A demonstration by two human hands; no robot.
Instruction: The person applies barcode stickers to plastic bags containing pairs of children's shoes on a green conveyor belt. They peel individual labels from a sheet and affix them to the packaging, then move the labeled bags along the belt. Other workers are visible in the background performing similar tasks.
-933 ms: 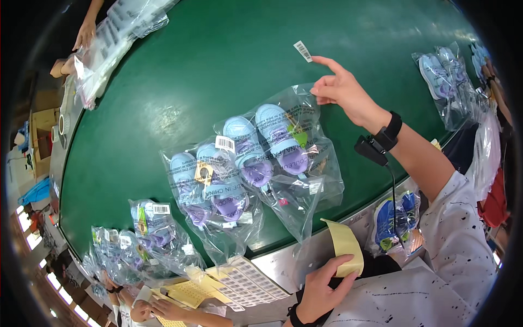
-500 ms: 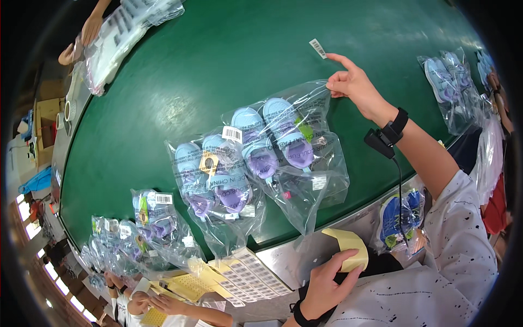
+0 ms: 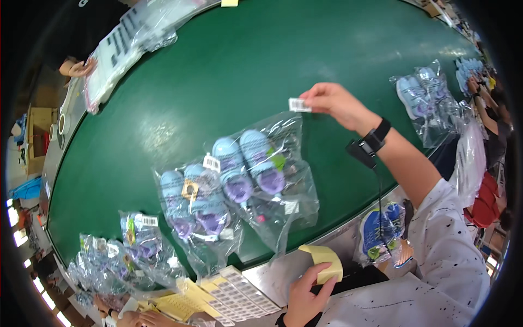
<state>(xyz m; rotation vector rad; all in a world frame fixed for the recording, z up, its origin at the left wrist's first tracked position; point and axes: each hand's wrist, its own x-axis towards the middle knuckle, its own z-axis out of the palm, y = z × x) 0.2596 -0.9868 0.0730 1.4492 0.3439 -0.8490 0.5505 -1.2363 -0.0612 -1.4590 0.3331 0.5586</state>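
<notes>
My right hand (image 3: 342, 106) pinches a small white barcode label (image 3: 297, 104) between thumb and fingers, just above the upper edge of a clear bag (image 3: 297, 191). In that bag lies a pair of light-blue and purple children's shoes (image 3: 261, 161). A second bagged pair (image 3: 180, 199) overlaps it on the left and bears a barcode label (image 3: 211, 163) near its top right corner. Low in the picture, my left hand (image 3: 305, 297) grips a curled yellow backing sheet (image 3: 325, 260) over the near table edge.
More bagged shoes (image 3: 144, 234) line the green table (image 3: 180, 82) at left. Label sheets (image 3: 242, 294) lie along the near edge beside a co-worker's hands (image 3: 144, 319). Blue shoes (image 3: 378, 226) rest at right, another bagged pair (image 3: 417, 95) beyond. Plastic bags (image 3: 122, 46) lie far left.
My right hand has come off the bag's corner and now pinches the label that was on its index fingertip. The label is lower. The whole view has shifted.
</notes>
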